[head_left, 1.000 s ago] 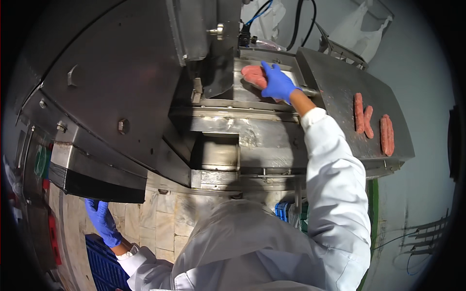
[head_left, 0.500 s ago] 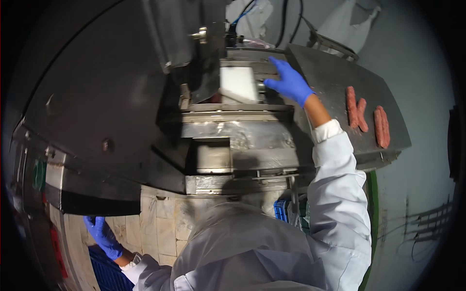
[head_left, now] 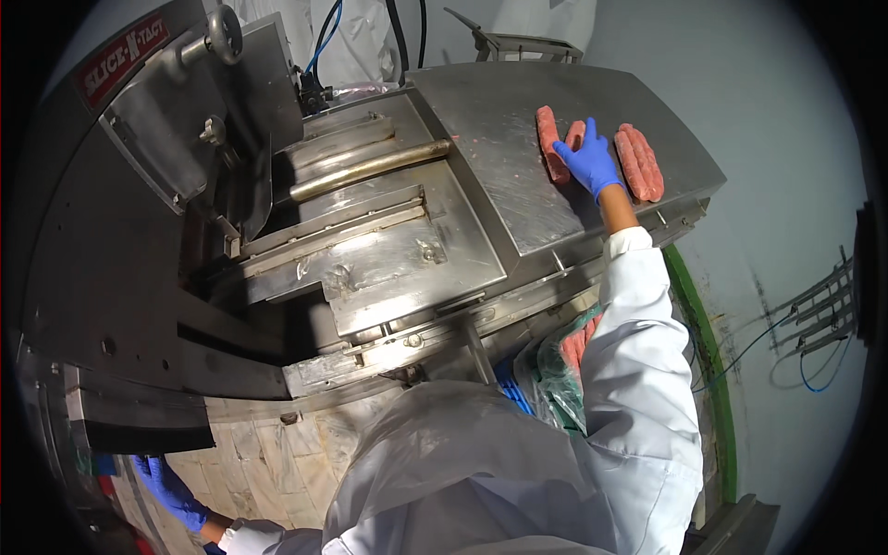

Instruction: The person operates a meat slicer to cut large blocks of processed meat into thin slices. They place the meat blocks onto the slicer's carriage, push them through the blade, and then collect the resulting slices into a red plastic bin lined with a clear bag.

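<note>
My right hand, in a blue glove, reaches over several ground-meat logs on the steel table at the right. Its thumb is by the left log, and its spread fingers lie over the middle log, which they partly cover. A few more logs lie side by side just right of the hand. My left hand, also gloved in blue, is low at the left with fingers stretched out, close under the edge of a dark steel box. Its fingertips are partly in shadow.
A steel slicing machine with a round bar across its bed fills the left and middle. The flat steel table adjoins it. Below stands a crate lined with green plastic, with pink meat inside. Tiled floor shows beneath.
The view has swung right. My right hand has moved from beside a white block in the machine to the meat logs; the block is out of sight now. My left hand remains near the box.
</note>
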`<state>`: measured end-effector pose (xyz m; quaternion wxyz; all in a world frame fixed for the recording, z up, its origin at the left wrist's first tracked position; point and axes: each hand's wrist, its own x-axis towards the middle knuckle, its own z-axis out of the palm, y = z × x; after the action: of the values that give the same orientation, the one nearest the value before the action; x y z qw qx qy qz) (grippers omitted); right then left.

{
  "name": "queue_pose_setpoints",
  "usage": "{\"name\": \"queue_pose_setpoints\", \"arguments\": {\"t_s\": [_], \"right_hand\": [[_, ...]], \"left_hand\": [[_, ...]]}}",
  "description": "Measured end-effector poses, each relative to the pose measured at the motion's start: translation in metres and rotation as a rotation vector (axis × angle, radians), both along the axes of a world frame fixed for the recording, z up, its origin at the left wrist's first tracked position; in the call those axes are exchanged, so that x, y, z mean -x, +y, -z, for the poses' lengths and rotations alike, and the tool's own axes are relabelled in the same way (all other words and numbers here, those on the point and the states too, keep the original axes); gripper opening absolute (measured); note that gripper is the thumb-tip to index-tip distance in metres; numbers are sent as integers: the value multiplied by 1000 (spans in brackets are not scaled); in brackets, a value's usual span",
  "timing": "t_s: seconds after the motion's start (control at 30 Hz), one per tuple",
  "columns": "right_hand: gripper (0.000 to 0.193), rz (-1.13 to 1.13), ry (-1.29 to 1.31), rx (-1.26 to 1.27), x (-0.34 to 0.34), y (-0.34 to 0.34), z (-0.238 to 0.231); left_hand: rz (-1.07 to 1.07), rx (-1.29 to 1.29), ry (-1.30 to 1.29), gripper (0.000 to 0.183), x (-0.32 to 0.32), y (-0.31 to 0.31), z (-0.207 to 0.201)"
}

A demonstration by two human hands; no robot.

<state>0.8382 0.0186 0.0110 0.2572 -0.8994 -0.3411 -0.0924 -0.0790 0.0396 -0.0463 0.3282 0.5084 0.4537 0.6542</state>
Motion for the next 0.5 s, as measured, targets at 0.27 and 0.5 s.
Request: {"name": "queue_pose_setpoints", "arguments": {"t_s": [0.27,0.5], "right_hand": [[75,-423,-161,-64,-48,-15,48],[65,-256,-223,-511,-34,8,-8]], "left_hand": [[84,-29,-7,57,-11,3,-3],[41,-31,11,55,-38,0,-14]]}}
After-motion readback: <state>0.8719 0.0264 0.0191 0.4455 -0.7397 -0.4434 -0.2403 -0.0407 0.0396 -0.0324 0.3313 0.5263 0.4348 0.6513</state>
